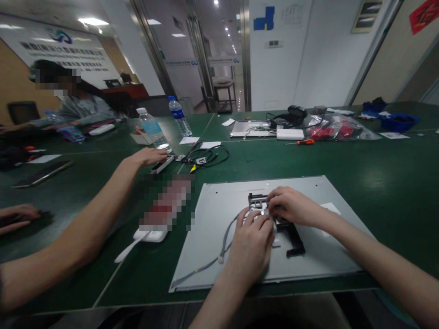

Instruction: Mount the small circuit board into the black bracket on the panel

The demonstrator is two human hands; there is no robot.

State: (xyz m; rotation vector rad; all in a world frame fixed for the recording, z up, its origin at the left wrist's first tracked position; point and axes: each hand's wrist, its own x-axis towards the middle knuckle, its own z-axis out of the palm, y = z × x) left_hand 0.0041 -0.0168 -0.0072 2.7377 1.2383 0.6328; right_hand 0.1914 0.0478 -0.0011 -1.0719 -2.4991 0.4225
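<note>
A white flat panel point(209, 214) lies on the green table in front of me. On it is a black bracket point(295, 240) with metal parts in its middle, partly covered by my hands. My left hand point(252, 237) has its fingers curled down at the bracket's near left side; what the fingertips hold is hidden. From the other side, my right hand point(291, 205) closes bent fingers on the bracket's upper right part. A grey cable point(225, 240) runs from beside my left hand to the panel's lower left corner.
A co-worker's arm point(103, 205) reaches in from the left, its hand over a small device point(163, 164). Nearby are a white-cased phone point(154, 234), black cables point(219, 157) and water bottles point(154, 130). An orange screwdriver point(305, 142) and bagged red items point(343, 128) lie farther back.
</note>
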